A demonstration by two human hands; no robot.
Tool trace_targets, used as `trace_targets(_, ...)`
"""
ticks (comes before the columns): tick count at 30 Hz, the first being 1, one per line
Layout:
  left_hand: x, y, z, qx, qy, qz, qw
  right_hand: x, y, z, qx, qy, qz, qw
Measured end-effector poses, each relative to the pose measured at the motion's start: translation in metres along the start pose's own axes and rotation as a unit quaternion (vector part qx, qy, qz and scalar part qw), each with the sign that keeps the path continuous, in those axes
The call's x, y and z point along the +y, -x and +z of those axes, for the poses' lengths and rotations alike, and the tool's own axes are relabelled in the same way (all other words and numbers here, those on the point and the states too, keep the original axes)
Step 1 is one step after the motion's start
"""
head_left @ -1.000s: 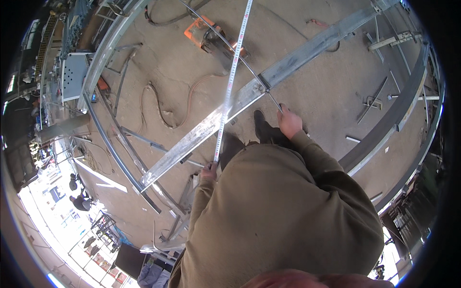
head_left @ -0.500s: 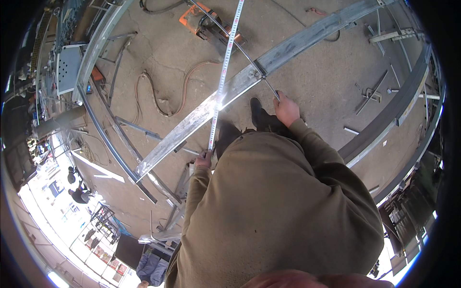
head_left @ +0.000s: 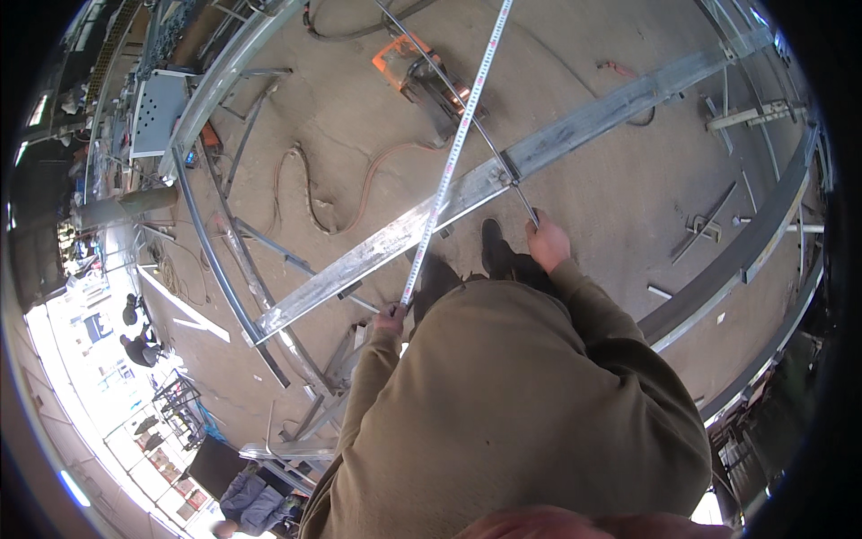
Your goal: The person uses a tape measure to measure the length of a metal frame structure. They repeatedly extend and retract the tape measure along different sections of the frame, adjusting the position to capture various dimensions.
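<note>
My left hand (head_left: 390,318) is closed on the near end of an extended white tape measure (head_left: 446,180), which runs away from me across a long grey metal beam (head_left: 359,265) and out past the upper edge. My right hand (head_left: 549,241) is wrapped round the near end of a thin metal rod (head_left: 485,135). That rod slants away to the far left, crossing the beam beside a small dark bracket-like piece (head_left: 509,168). Tape and rod cross each other beyond the beam. Whatever lies inside my left fist is hidden.
An orange-and-black machine (head_left: 422,81) stands on the floor beyond the beam, with a curving hose (head_left: 310,202) left of it. Metal frames (head_left: 215,260) stand at left, a large curved beam (head_left: 727,260) at right. A clamp (head_left: 703,228) lies on the floor. Another person (head_left: 251,503) is at lower left.
The whole view has shifted, so the beam, machine and hands sit lower and mostly further right. Both hands keep their holds on the tape measure and the rod.
</note>
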State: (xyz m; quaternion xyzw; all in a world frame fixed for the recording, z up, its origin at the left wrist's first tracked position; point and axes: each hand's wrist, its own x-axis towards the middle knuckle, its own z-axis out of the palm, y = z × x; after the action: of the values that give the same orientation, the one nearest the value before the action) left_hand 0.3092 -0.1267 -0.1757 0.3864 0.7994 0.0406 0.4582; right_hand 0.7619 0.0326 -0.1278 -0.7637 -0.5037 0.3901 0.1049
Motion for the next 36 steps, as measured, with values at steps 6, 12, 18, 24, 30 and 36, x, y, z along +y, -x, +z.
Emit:
trace_targets(6, -0.009, -0.008, 0.006, -0.019, 0.051, 0.008, 0.998, 0.002, -0.003, 0.003, -0.011, 0.004, 0.021, 1.000)
trace_targets(12, 0.000, -0.010, 0.009, -0.028, 0.056, -0.010, 0.998, 0.015, -0.006, 0.011, 0.000, -0.003, 0.004, 1.000)
trace_targets(18, 0.035, -0.010, 0.005, -0.020, 0.027, 0.023, 0.999, 0.022, -0.011, 0.019, 0.003, -0.005, 0.000, 1.000)
trace_targets(24, 0.048, -0.021, 0.002, -0.022, 0.030, 0.071, 0.997, 0.010, -0.007, 0.008, -0.021, 0.034, 0.031, 0.999)
trace_targets(30, 0.041, -0.032, 0.005, -0.025, 0.041, 0.092, 0.995, -0.001, -0.001, -0.001, -0.016, 0.032, 0.017, 0.999)
trace_targets(36, 0.046, -0.033, 0.001, -0.042, 0.053, 0.070, 0.995, 0.002, 0.000, 0.003, -0.006, 0.015, 0.005, 1.000)
